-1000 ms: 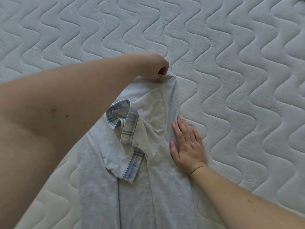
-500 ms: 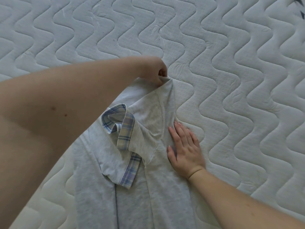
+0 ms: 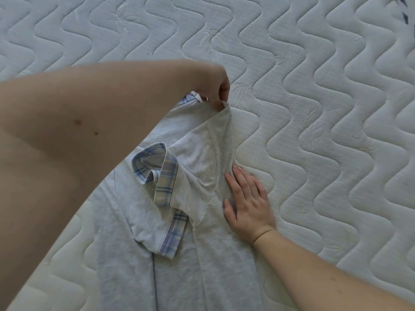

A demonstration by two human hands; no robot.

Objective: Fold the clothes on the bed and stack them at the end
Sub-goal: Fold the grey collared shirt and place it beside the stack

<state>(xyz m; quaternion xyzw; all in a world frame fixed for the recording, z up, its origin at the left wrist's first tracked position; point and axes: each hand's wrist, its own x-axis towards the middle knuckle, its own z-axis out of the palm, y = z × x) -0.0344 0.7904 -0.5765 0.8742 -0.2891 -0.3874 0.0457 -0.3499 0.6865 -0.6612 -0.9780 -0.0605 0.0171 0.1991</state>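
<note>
A light grey shirt with blue plaid sleeve cuffs lies lengthwise on the white quilted mattress, its sleeves folded inward over the body. My left hand reaches across and pinches the shirt's far top corner at the shoulder, lifting it slightly. My right hand lies flat, fingers spread, pressing on the shirt's right folded edge. My left forearm hides much of the shirt's left side.
The wavy-stitched mattress spreads out on all sides of the shirt. A small dark object shows at the top right corner.
My left hand keeps its pinch on the top corner and has raised it a little; a bit of plaid fabric now shows under it. My right hand stays pressed flat.
</note>
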